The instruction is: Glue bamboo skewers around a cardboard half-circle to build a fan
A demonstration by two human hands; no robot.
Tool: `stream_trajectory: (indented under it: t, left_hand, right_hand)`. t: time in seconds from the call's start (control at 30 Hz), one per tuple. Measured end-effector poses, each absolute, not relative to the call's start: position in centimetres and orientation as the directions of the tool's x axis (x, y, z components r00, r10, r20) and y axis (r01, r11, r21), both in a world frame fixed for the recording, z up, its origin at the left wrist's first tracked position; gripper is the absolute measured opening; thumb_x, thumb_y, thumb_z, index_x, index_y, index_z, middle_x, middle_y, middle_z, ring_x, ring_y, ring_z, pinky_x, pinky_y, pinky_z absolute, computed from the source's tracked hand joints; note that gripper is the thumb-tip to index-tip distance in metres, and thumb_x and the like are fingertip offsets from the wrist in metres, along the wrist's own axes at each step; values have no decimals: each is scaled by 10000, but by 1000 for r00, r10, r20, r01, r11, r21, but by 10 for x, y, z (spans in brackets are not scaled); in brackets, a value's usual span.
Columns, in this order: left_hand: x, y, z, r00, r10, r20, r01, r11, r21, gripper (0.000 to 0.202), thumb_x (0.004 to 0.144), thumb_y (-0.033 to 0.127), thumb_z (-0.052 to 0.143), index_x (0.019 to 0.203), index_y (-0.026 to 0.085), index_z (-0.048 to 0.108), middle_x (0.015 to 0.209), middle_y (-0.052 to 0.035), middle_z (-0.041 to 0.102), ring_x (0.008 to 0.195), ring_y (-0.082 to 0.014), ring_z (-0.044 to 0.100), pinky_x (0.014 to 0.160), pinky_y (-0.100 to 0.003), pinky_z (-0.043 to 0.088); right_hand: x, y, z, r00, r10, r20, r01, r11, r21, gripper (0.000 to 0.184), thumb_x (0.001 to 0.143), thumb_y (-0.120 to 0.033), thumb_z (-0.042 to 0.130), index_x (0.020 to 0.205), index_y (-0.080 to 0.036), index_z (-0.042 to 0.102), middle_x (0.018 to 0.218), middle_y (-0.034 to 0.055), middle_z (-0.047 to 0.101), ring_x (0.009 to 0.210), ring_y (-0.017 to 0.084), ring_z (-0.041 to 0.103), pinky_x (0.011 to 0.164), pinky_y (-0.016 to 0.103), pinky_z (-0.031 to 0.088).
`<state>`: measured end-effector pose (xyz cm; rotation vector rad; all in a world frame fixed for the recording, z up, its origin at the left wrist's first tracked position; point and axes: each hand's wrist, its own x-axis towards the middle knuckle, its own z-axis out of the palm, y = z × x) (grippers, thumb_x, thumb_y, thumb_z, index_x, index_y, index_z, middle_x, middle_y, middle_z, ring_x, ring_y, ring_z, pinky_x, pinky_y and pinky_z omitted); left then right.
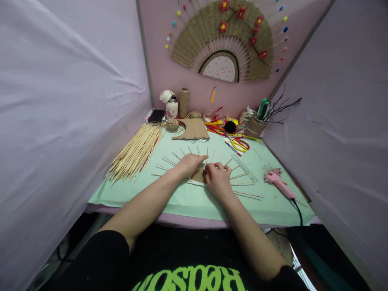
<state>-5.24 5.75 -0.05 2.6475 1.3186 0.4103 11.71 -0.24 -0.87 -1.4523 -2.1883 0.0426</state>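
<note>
A small cardboard half-disc (199, 176) lies on the pale green table (188, 200) with several thin wooden sticks (242, 176) fanning out from it. My left hand (189, 163) lies flat over the left part of the half-disc, fingers stretched out and pressing down. My right hand (216, 178) rests just right of it, fingers curled in a pinch at the sticks near the disc's top edge; what it pinches is too small to make out.
A big pile of loose sticks (136, 151) lies at the left. A cut cardboard sheet (191, 129), twine ball (172, 124), yellow scissors (239, 144), clear ruler (245, 167) and craft clutter sit behind. A pink glue gun (278, 182) lies at the right. Cloth walls close in both sides.
</note>
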Motion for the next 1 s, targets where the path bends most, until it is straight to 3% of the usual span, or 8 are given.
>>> stream_trajectory:
  t: [1.0]
  left_hand:
    - [-53,57,-1,574,800,176,737,-598,315,513,901,170,483,1408,137,548,1095,-146,736,1012,-259,669,874,-355,485]
  right_hand:
    - [116,-4,-9,-305,863,403,856,434,-280,186,831,-83,479,922,-207,583,920,56,734,1023,227,557,909,401,217]
